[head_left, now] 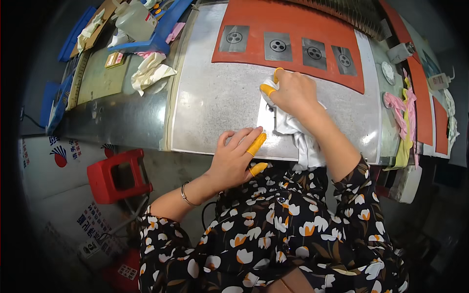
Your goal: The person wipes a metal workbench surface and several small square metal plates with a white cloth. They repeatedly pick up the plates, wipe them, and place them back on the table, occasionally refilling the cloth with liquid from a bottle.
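Note:
My right hand, with yellow finger cots on two fingers, grips a bunched white cloth and presses it over a small shiny rectangular plate. Dark marks show on that plate, and the cloth hides part of it. Nearer the table's front edge is my left hand, its fingers stretched out and the thumb apart. Yellow cots cover its index finger and thumb. Its fingertips reach the lower end of the shiny plate; whether they press on it I cannot tell. Beyond, several grey plates with round dark patterns lie in a row on an orange mat.
Left of the grey work surface lie a crumpled cream cloth, a clear squeeze bottle and a blue tray. Pink and yellow cloths hang at the right. A red stool stands below left.

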`<state>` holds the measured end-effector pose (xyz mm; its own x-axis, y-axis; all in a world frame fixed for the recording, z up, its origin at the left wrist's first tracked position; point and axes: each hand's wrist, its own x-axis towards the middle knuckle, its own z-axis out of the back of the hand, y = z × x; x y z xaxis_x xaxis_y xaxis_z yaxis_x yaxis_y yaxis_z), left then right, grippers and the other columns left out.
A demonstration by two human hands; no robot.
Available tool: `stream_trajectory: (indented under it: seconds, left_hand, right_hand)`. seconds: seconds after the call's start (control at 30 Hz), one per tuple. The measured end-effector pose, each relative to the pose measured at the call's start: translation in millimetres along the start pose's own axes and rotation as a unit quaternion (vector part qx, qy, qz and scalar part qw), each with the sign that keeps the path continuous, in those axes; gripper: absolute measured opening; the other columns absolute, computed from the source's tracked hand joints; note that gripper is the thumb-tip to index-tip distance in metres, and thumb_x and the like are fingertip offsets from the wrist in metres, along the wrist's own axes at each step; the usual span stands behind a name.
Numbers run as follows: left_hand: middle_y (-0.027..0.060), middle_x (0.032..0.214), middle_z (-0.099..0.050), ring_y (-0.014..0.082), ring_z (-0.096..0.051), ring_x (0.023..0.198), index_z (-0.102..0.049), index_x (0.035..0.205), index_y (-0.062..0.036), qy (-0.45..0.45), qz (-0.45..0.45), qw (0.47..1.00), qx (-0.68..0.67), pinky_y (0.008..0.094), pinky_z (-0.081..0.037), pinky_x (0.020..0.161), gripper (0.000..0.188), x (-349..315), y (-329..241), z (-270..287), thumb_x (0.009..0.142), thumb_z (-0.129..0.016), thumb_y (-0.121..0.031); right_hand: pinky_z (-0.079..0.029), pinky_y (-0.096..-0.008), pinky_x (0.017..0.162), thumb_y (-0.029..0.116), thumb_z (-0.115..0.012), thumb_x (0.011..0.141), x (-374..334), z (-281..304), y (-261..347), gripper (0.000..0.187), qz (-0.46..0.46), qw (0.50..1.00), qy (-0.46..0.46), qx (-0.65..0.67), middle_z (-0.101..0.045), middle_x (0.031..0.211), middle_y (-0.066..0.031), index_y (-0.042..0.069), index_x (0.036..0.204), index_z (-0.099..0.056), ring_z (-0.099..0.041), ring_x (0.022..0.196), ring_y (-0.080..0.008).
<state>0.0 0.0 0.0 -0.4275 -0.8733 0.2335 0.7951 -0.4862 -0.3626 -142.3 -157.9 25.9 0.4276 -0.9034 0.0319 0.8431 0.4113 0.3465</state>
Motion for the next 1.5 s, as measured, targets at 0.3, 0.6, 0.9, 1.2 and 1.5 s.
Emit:
stream_trajectory:
  seconds: [0.3, 0.6, 0.9, 1.2, 1.5]
  left_hand:
    - [0.0102, 0.124, -0.049, 0.0248, -0.049, 0.109, -0.056, 0.105, -0.0007, -0.075, -0.036, 0.996, -0.024, 0.041, -0.033, 0.09, 0.044, -12.4, 11.8, -11.8, 0.068, -0.067, -0.021]
    - [0.0176, 0.12, -0.048, 0.0277, -0.05, 0.107, -0.047, 0.117, 0.002, -0.146, 0.098, 0.95, -0.259, 0.0349, -0.039, 0.092, 0.045, -14.5, 17.9, 6.6, 0.074, -0.059, 0.002]
    - [0.0113, 0.122, -0.048, 0.0298, -0.044, 0.11, -0.051, 0.112, -0.0012, -0.013, 0.003, 0.998, -0.055, 0.0407, -0.033, 0.089, 0.049, 12.7, 12.6, 11.5, 0.069, -0.067, -0.018]
    - [0.0088, 0.129, -0.043, 0.0262, -0.041, 0.113, -0.056, 0.107, 0.0001, 0.024, -0.03, 0.999, 0.011, 0.0427, -0.033, 0.089, 0.051, 20.4, 0.5, 1.6, 0.065, -0.069, -0.025]
    - [0.0136, 0.117, -0.052, 0.0279, -0.052, 0.104, -0.056, 0.106, 0.0006, -0.102, -0.023, 0.986, -0.126, 0.0423, -0.038, 0.09, 0.038, 5.6, 13.2, -8.7, 0.07, -0.065, -0.009]
  right_hand:
    - [-0.046, -0.0442, 0.056, 0.04, -0.063, 0.073, -55.6, -11.3, 27.8, 0.037, -0.048, 0.998, 0.029, -0.002, -0.059, 0.058, -0.0175, 0.004, 0.075, -0.059, -0.061, 0.058, -0.0342]
    - [-0.043, -0.0416, 0.048, 0.034, -0.065, 0.072, -103.3, -16.5, 35.6, 0.032, 0.004, 0.998, 0.013, 0.06, -0.056, 0.052, -0.0156, 0.003, 0.071, -0.055, -0.057, 0.046, -0.0333]
    - [-0.046, -0.0423, 0.054, 0.025, -0.062, 0.07, -84.5, 39.0, 9.8, 0.023, 0.01, 0.998, 0.056, 0.017, -0.061, 0.06, -0.0159, 0.003, 0.077, -0.058, -0.06, 0.057, -0.0332]
    - [-0.047, -0.0408, 0.064, 0.038, -0.064, 0.073, -1.3, 13.1, -5.9, 0.037, -0.052, 0.998, 0.023, -0.02, -0.064, 0.071, -0.0154, 0.004, 0.087, -0.061, -0.062, 0.072, -0.0313]
    - [-0.047, -0.0428, 0.06, 0.043, -0.064, 0.072, -61.3, -5.4, 13.8, 0.038, -0.077, 0.996, 0.031, -0.01, -0.062, 0.063, -0.0165, 0.006, 0.08, -0.061, -0.062, 0.065, -0.0332]
